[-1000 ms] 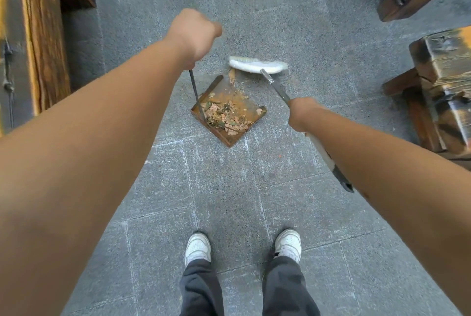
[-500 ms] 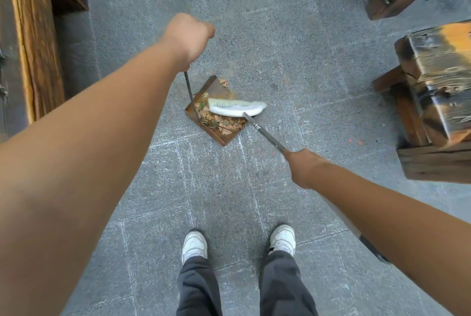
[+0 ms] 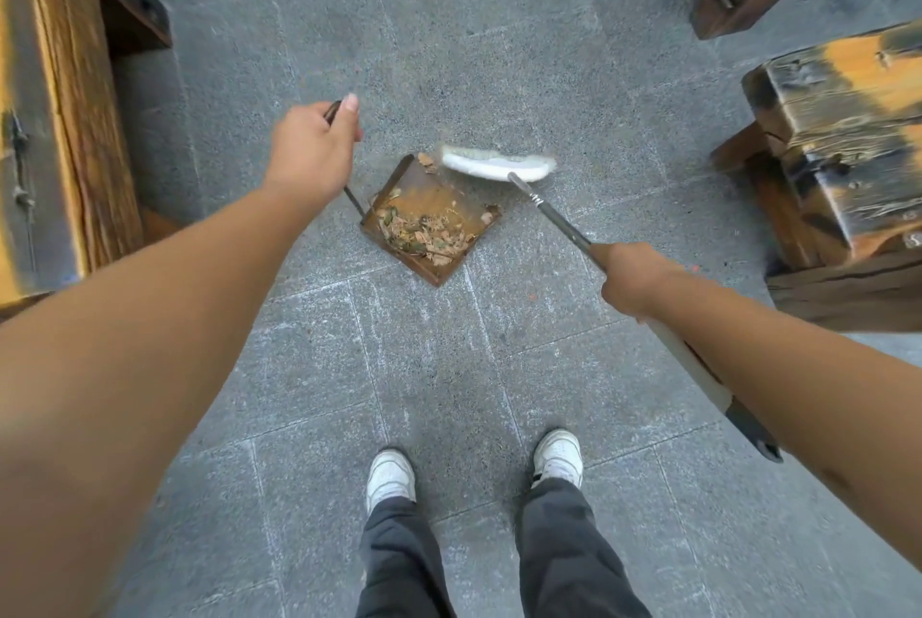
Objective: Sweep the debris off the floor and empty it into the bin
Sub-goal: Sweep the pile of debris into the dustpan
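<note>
Fingers wrapped round dustpan (image 3: 429, 223) handle and broom (image 3: 499, 163) shaft; could spill debris (image 3: 421, 233) over dustpan's lip if tilted.

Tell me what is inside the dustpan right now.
Inside the dustpan lies a heap of dry leaves and wood scraps, gathered toward its back wall. What is under the heap is covered.

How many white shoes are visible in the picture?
2. The left shoe is at bottom centre on the floor; the right shoe stands beside it, apart. Both are partly covered by trousers.
</note>
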### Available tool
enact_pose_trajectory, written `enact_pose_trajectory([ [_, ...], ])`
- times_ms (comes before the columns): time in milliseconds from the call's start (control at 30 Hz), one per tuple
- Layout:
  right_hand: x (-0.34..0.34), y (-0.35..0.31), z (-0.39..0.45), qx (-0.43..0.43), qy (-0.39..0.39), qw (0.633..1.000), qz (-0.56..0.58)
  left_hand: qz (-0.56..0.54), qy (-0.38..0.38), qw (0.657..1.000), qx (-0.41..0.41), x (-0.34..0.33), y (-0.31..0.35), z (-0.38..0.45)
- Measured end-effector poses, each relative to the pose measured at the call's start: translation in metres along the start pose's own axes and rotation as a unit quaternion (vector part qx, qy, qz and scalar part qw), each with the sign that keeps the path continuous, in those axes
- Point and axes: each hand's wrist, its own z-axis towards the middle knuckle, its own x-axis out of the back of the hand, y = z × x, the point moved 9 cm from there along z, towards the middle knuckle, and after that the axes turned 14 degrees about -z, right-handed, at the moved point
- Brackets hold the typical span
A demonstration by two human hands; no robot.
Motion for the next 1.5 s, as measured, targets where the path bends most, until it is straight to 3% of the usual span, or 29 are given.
enact_pose_trajectory([
  [233, 0.025, -0.007, 0.033, -0.031, 0.021, 0.999, 0.014, 0.020, -0.026, 0.998, -0.048, 0.006, 0.039, 0.025],
  [500, 0.033, -0.049, 0.065, -0.030, 0.043, 0.998, -0.024, 0.053, -0.011, 0.998, -0.042, 0.001, 0.035, 0.041],
  [833, -0.053, -0.070, 0.003, 0.080, -0.057, 0.990, -0.097, 0.046, -0.027, 0.998, -0.024, -0.019, 0.036, 0.037],
  [1033, -0.050, -0.050, -0.032, 0.137, -0.078, 0.984, -0.080, 0.040, -0.041, 0.998, -0.021, -0.027, 0.040, 0.036],
  [1300, -0.009, -0.025, -0.011, 0.083, -0.001, 0.992, -0.092, 0.038, -0.059, 0.997, -0.028, -0.035, 0.046, 0.037],
  [1500, -0.029, -0.023, 0.012, 0.018, -0.006, 0.996, -0.089, 0.043, -0.059, 0.997, -0.030, -0.035, 0.041, 0.039],
])
